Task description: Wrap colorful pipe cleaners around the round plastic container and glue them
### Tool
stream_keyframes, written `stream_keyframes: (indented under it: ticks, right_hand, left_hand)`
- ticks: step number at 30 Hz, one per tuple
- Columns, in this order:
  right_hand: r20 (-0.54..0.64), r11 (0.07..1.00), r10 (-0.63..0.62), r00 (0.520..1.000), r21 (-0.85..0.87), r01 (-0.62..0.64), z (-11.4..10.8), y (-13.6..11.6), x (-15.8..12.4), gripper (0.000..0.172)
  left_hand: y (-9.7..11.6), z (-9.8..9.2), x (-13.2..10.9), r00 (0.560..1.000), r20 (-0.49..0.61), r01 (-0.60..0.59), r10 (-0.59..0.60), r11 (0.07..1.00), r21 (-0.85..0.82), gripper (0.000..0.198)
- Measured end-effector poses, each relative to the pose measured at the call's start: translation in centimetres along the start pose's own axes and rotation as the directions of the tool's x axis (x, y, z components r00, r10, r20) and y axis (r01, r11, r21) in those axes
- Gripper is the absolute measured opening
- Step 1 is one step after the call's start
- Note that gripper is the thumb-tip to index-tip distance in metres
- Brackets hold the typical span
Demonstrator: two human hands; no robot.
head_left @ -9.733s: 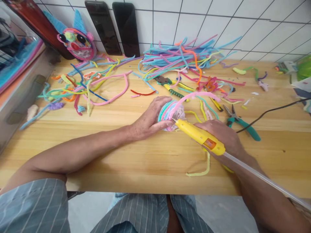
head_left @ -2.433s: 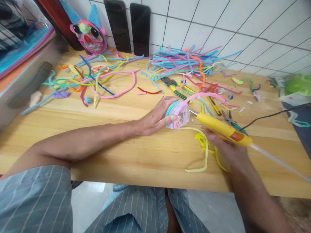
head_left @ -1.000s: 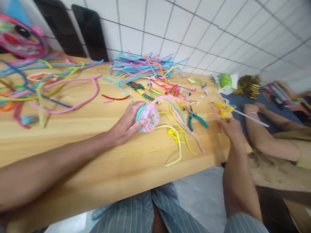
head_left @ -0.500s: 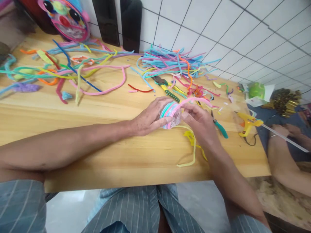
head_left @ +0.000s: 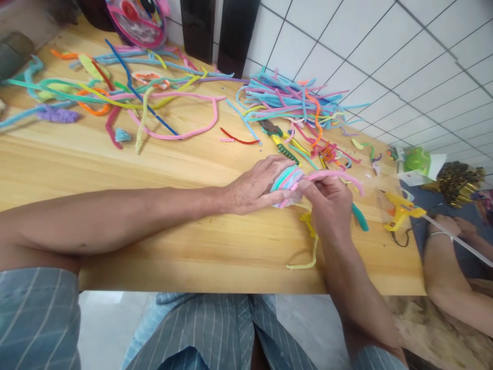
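Small clear plastic container (head_left: 288,181) in L hand (head_left: 250,187), approx. mid-table, wrapped w/ teal, pink & lilac fuzzy strips (head_left: 281,182); can't tell what's inside. Top L, round pc. w/ red nose & pink rim (head_left: 136,28), clear plastic in lower part, cut off at top of view. L hand curls firmly round the container, thumb across near side, fingers over far side. R hand (head_left: 327,198) nearly closed, pinching a pink strip (head_left: 348,178) btwn thumb & fingers just beside the container; strip's loose end arcs out to the R. Teal handle (head_left: 360,217) pokes out behind R hand. Yellow-green pliers (head_left: 284,149) lie beyond the container, nr. a heap of mostly blue & pink strips (head_left: 283,97). Yellow glue gun (head_left: 402,209) at R end of wood table (head_left: 185,252), clear glue stick (head_left: 454,239) out its back. Far R, another person's forearm (head_left: 441,272) w/ wristband (head_left: 441,234).
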State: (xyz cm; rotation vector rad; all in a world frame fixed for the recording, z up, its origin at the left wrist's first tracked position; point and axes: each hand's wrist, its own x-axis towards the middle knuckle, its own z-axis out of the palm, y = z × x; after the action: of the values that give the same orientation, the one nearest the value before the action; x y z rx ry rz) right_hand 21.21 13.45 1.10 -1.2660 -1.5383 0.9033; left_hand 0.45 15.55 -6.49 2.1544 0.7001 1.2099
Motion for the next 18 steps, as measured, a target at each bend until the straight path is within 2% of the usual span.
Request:
stream_keyframes:
  ticks: [6, 12, 15, 18]
  right_hand:
    - [-0.026, 1.0, -0.023, 0.999, -0.021, 0.022, 0.1, 0.1, -0.1, 0.023]
    - [-0.045, 1.0, -0.013, 0.999, -0.02, 0.012, 0.1, -0.3, -0.6, 0.019]
    - [-0.008, 0.995, -0.077, 0.997, -0.067, 0.077, -0.4, -0.2, -0.7, 0.01]
    - [0.083, 0.979, -0.147, 0.986, -0.129, 0.157, -1.2, 0.1, -0.5, 0.003]
  left_hand:
    - [-0.3, 0.4, -0.2, 0.999, -0.015, -0.034, 0.035, 0.999, 0.039, 0.075]
    - [-0.3, 0.6, -0.2, 0.998, -0.033, -0.046, 0.048, 0.998, 0.04, 0.073]
    - [-0.3, 0.6, -0.2, 0.999, -0.025, -0.047, 0.048, 0.998, 0.043, 0.073]
    - [-0.3, 0.6, -0.2, 0.998, -0.033, -0.044, 0.045, 0.998, 0.032, 0.073]
